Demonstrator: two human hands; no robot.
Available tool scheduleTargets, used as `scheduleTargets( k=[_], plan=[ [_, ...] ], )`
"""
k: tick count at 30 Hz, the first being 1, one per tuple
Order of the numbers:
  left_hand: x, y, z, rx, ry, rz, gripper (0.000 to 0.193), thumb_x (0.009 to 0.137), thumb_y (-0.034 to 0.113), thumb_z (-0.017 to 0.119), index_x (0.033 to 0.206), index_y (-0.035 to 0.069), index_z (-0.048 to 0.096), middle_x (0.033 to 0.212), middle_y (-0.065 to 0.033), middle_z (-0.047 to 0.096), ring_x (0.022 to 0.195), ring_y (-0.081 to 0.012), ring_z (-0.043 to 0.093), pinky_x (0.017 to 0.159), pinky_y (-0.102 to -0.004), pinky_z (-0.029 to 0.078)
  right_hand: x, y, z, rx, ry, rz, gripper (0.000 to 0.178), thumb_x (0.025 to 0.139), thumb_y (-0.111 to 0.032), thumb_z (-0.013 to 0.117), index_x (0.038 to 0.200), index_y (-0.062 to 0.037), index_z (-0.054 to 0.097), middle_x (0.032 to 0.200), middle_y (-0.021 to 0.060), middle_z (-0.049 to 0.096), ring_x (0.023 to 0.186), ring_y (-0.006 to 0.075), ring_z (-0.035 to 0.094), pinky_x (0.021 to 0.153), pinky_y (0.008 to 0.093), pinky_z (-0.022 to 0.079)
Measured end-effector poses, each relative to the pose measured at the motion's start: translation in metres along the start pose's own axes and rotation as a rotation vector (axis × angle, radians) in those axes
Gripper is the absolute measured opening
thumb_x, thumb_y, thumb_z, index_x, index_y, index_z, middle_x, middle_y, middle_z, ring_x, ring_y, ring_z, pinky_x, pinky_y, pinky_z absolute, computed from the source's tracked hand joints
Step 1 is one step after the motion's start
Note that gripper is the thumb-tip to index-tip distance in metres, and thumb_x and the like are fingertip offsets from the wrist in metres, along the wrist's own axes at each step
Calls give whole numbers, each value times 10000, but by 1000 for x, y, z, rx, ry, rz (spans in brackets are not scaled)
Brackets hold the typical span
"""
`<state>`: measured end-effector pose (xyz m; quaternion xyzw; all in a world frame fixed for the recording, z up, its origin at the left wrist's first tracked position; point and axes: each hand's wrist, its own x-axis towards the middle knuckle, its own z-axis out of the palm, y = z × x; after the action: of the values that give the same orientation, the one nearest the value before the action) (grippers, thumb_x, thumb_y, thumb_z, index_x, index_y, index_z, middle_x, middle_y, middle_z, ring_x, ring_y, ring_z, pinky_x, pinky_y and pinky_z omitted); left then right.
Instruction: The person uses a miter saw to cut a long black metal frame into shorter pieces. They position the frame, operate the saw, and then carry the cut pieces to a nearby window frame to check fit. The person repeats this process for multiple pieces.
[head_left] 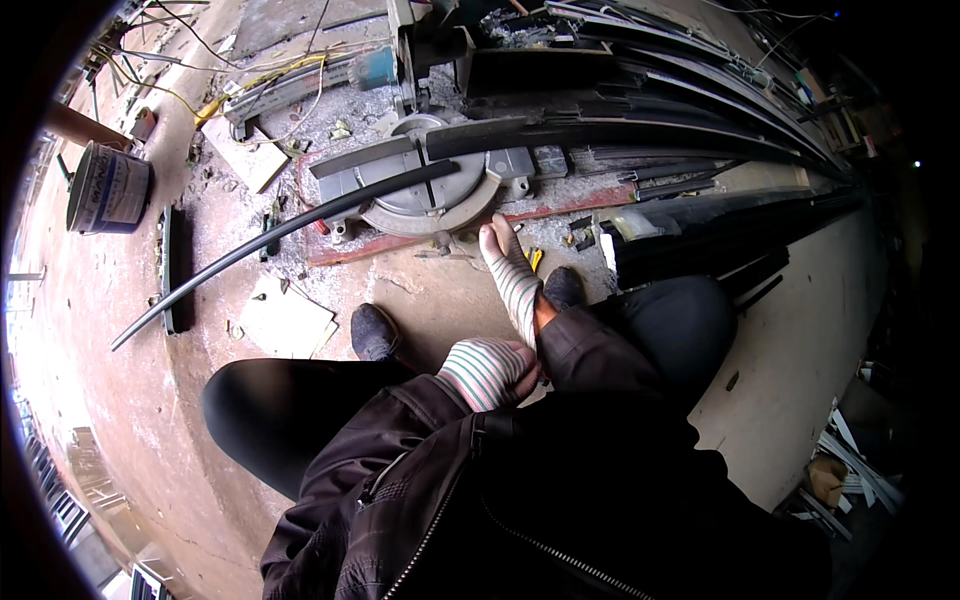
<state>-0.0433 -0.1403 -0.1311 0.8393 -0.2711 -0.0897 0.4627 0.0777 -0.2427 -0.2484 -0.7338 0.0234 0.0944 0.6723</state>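
Observation:
Thin striped fingerless gloves cover both my hands. My left hand (490, 374) is closed in front of my body, its fingers gripping the cuff of the right glove (520, 295) at the wrist. My right hand (508, 262) reaches forward with its fingers stretched out and nothing in them, its fingertips close to the front rim of a miter saw's round base (430, 190). Across that base lies a long dark strip (270, 238), its free end extending to the left. Behind it, a black profile (600, 132) rests on the saw and runs off to the right.
A bucket (112, 190) stands at the left, beside a short dark bar (174, 270). A white sheet (288, 318) lies on the floor near my left shoe (374, 332). Many long profiles (700, 110) are stacked at the right. Cables and offcuts litter the back.

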Motion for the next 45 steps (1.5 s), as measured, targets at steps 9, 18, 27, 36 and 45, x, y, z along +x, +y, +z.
scheduleTargets(
  k=[9, 18, 27, 36, 45],
  plan=[
    [0, -18, 8, -61, -109, -21, 162, 923, 220, 655, 820, 96, 639, 777, -112, 654, 733, -344, 668, 667, -415, 548, -14, -22, 17, 239, 19, 209, 483, 1044, -389, 615, 1363, -27, 603, 1235, 57, 663, 1150, 154, 575, 1030, 322, 438],
    [2, -41, 9, -54, -57, -82, 157, 929, 207, 665, 834, 82, 659, 766, -121, 649, 737, -353, 661, 667, -428, 541, 6, -10, 15, 345, -83, 306, 571, 1055, -457, 555, 1458, -54, 518, 1407, 97, 588, 1333, 199, 507, 1151, 370, 342],
    [7, -7, -128, 167, 93, -276, 190, 906, 206, 719, 1030, 66, 685, 867, -167, 673, 804, -397, 662, 748, -483, 546, 128, 44, -53, 336, 358, 484, 545, 957, -539, 692, 1267, -97, 621, 1121, 43, 726, 986, 183, 699, 865, 349, 563],
    [-40, -82, -278, -93, 337, -941, 169, 1034, 114, 605, 1121, 1, 695, 934, -40, 704, 847, -91, 628, 778, -251, 501, 260, 85, -104, 301, 418, 581, 438, 936, -495, 738, 1134, -126, 608, 981, 28, 705, 742, 141, 690, 579, 281, 540],
    [-76, -303, -266, 463, 310, -717, 287, 916, 100, 740, 1180, 33, 650, 1123, -162, 651, 1064, -314, 641, 966, -379, 495, 311, 97, -123, 462, 314, 697, 438, 958, -536, 684, 1029, -115, 589, 865, 32, 698, 721, 166, 699, 501, 269, 456]
  ],
)
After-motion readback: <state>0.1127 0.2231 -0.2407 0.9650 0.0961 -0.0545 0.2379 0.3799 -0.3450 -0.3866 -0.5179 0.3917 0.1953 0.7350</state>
